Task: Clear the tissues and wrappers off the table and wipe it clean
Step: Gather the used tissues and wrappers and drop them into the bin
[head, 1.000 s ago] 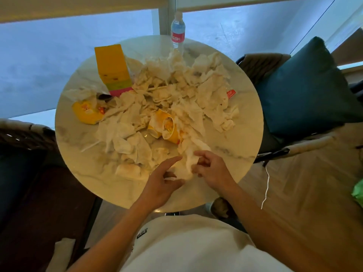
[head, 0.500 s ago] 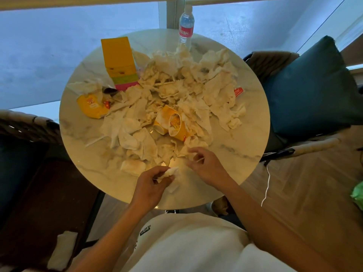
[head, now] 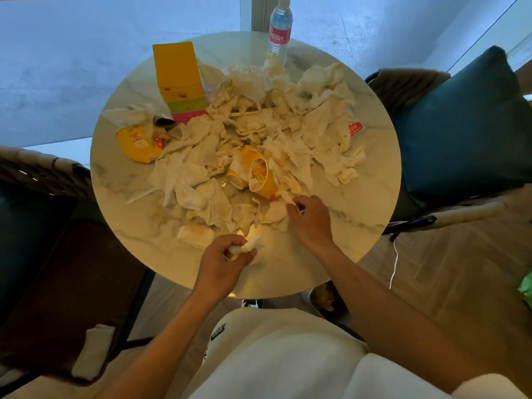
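Left hand (head: 221, 262) clutches a balled tissue (head: 250, 246); right hand (head: 309, 218) pinches another tissue (head: 275, 213) on the littered round counter (head: 359, 197).

Marbled white table (head: 359, 197) — cream tissues (head: 322, 131), yellow wrappers (head: 138, 144).

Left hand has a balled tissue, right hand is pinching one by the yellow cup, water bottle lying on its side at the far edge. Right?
Not quite: the head view shows the water bottle standing upright at the far edge. The rest holds: left hand grips a balled tissue, right hand pinches one beside the yellow cup.
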Motion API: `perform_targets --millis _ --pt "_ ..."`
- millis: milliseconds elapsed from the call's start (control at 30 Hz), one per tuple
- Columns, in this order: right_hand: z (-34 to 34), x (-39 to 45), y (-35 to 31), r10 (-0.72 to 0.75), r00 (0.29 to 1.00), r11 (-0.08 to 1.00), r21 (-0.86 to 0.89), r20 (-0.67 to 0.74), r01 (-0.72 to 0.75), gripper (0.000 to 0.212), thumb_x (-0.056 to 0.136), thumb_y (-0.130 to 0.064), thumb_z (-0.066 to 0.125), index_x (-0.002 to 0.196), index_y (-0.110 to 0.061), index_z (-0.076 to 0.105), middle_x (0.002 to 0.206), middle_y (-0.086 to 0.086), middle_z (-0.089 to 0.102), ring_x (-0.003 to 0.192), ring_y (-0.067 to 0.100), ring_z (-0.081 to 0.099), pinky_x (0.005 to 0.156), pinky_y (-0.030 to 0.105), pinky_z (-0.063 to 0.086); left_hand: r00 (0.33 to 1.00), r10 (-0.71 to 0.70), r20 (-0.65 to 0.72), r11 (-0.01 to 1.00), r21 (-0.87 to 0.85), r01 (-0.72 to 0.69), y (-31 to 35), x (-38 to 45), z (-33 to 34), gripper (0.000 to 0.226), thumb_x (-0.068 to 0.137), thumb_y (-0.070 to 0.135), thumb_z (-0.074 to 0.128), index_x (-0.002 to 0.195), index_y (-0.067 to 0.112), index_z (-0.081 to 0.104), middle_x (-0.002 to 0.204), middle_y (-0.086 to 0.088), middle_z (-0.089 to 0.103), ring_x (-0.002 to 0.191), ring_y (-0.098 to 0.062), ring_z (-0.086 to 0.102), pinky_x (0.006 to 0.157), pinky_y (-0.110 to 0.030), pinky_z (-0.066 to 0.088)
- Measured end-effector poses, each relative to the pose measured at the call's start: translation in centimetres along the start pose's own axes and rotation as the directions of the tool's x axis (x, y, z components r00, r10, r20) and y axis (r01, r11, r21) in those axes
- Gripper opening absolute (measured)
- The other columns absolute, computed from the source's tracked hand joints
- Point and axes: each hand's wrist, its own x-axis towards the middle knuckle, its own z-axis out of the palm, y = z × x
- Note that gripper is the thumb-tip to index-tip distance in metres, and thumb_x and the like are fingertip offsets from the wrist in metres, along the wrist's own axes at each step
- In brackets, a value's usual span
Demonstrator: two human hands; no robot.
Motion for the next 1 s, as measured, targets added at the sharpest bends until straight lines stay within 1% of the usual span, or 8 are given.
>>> perform_targets --millis 167,333,433,600,667,800,900,1000 --pt "-4.0 -1.3 0.6 0.017 0.993 0.961 0.277 -0.115 0.015 0.012 0.088 -0.022 0.069 0.099 -0.017 0.070 0.094 -0.001 0.056 0.076 0.003 0.056 0.066 0.005 0.040 0.999 0.024 -0.042 0.996 0.086 -0.020 0.8 0.3 1.8 0.025 0.073 0.014 0.082 0.075 0.034 0.068 0.116 0.003 0.055 0.110 -0.010 0.049 0.091 -0.030 0.039" --pt "-9.5 -3.5 3.7 0.041 0.997 0.862 0.507 -0.065 -0.002 0.011 0.085 -0.018 0.071 0.094 -0.024 0.067 0.111 0.002 0.062 0.079 0.003 0.061 0.073 0.020 0.053 0.999 0.025 0.031 1.000 0.012 -0.026 2.3 -0.5 4.5 0.012 0.077 0.014 0.078 0.081 0.024 0.072 0.086 0.010 0.069 0.086 -0.009 0.061 0.078 -0.032 0.045" --pt "-12.9 -5.2 6.3 0.019 0.998 0.818 0.574 -0.054 0.016 0.007 0.085 -0.010 0.069 0.090 -0.015 0.068 0.123 -0.003 0.059 0.086 0.002 0.063 0.068 0.016 0.053 0.996 0.064 0.064 0.998 -0.018 -0.063 3.7 -1.5 6.7 0.012 0.081 0.009 0.074 0.081 0.019 0.069 0.072 0.012 0.067 0.072 -0.005 0.059 0.070 -0.025 0.045" --pt "-18.0 -8.1 11.7 -0.054 0.997 0.771 0.632 -0.053 0.075 0.015 0.084 -0.012 0.067 0.070 -0.015 0.065 0.131 -0.019 0.054 0.118 -0.006 0.054 0.085 0.014 0.049 0.993 0.094 0.067 0.995 -0.044 -0.092 4.4 -4.1 11.8 0.008 0.083 0.007 0.072 0.087 0.009 0.066 0.075 -0.009 0.053 0.068 -0.017 0.048 0.063 -0.031 0.039" --pt "-19.4 -9.3 14.0 -0.034 0.999 0.729 0.682 -0.035 0.049 0.012 0.080 -0.025 0.068 0.070 -0.020 0.069 0.125 -0.019 0.062 0.115 0.007 0.060 0.089 0.026 0.052 0.991 0.101 0.083 0.995 -0.020 -0.100 4.4 -5.2 14.0 0.009 0.083 0.008 0.072 0.088 0.012 0.066 0.073 -0.009 0.053 0.066 -0.016 0.049 0.062 -0.033 0.041" --pt "-21.2 -11.8 19.0 0.077 0.995 0.756 0.655 -0.070 -0.012 0.007 0.085 -0.021 0.066 0.082 -0.024 0.071 0.079 -0.003 0.071 0.076 0.022 0.066 0.072 0.034 0.054 0.996 0.056 0.069 0.998 0.021 -0.058 3.7 -7.3 18.1 0.020 0.082 0.007 0.073 0.082 0.015 0.055 0.063 -0.001 0.046 0.061 -0.015 0.045 0.058 -0.035 0.042" --pt "-20.8 -13.0 23.1 0.196 0.981 0.737 0.660 -0.007 -0.143 0.006 0.086 -0.015 0.068 0.083 -0.019 0.072 0.079 0.004 0.072 0.080 0.030 0.068 0.076 0.039 0.056 0.995 0.046 0.084 0.996 0.076 -0.052 2.7 -8.2 21.0 0.027 0.082 0.002 0.070 0.073 0.006 0.045 0.065 -0.011 0.041 0.061 -0.020 0.040 0.059 -0.033 0.037" --pt "-19.4 -13.6 26.7 0.338 0.939 0.690 0.662 0.064 -0.293 0.006 0.084 -0.010 0.071 0.085 -0.016 0.069 0.084 0.002 0.073 0.082 0.019 0.069 0.070 0.025 0.056 0.993 -0.040 0.115 0.992 0.127 0.025 1.5 -9.1 23.9 0.027 0.083 0.002 0.068 0.065 0.008 0.049 0.062 -0.004 0.045 0.060 -0.010 0.044 0.062 -0.024 0.040"
